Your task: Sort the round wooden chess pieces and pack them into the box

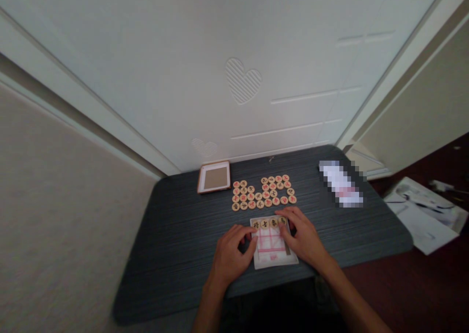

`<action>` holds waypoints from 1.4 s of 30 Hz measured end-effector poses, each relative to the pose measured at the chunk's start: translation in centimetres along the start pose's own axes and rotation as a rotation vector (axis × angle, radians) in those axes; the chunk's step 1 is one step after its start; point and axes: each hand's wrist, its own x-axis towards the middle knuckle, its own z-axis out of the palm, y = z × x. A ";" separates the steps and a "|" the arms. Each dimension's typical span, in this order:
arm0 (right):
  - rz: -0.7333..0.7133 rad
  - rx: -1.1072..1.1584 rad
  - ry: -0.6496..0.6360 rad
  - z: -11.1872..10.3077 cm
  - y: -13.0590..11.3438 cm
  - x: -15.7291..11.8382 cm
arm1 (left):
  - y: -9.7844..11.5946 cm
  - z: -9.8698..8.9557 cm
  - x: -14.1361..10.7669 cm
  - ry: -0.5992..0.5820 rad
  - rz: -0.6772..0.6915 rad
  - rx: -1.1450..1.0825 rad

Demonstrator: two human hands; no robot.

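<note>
A shallow white box [276,261] with pink lines inside lies near the table's front edge. Four round wooden xiangqi pieces with black characters, such as the piece [265,224] second from the left, form a row along its far side. My left hand [231,255] is curled at the box's left edge, thumb and forefinger close together on its rim. At the far right corner, my right hand [303,235] has its thumb and forefinger around the rightmost xiangqi piece [282,221], which is partly covered. Beyond the box, several more xiangqi pieces [260,204], red and black, lie face up in rows.
The dark table [172,245] stands against a white panel [176,79] with heart reliefs. A brown-edged box lid [215,178] lies at the back left. On the right is a blurred-out white item [339,184]. Papers [428,220] lie beyond the table's right edge.
</note>
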 end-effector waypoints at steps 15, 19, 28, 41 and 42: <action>0.010 0.017 0.028 0.0 0.0 0.2 | -0.1 0.2 -0.1 0.044 -0.040 -0.032; 0.020 0.044 0.052 0.0 0.1 0.2 | -0.3 0.3 -0.2 0.046 -0.090 -0.080; 0.066 0.107 0.050 -2.2 1.0 -0.1 | 0.6 -1.4 2.7 -0.001 -0.081 -0.076; 0.053 0.176 0.118 -2.7 1.1 -0.2 | 3.2 0.2 14.4 -0.212 0.206 0.361; 0.052 0.181 0.118 -2.7 1.2 -0.2 | 3.3 0.4 14.6 -0.221 0.194 0.392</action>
